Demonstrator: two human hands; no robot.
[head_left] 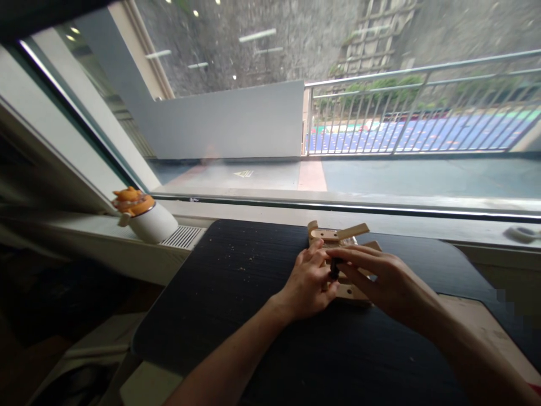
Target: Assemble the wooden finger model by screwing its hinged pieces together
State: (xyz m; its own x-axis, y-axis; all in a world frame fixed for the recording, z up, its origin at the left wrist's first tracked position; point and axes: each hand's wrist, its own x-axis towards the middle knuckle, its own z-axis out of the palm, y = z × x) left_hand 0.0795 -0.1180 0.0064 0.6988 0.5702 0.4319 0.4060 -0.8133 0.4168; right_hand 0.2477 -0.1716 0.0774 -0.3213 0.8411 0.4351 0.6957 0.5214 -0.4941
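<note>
A light wooden assembly (351, 291) of several flat pieces with dark holes lies near the far side of the black table. My left hand (310, 282) is wrapped against its left side, with fingers curled on the wood. From the right, my right hand (382, 276) reaches over the assembly. Its thumb and fingers pinch a small dark piece (334, 269), whose kind I cannot make out. One wooden strip (354, 230) sticks out at an angle behind my hands. My hands cover the middle of the assembly.
Crumbs or shavings (243, 262) are scattered on the black table (203, 316). A wooden board (477, 316) lies at the right. On the sill stand a white pot with an orange animal-shaped top (154, 223) and a roll of tape (523, 233). A large window borders the far side.
</note>
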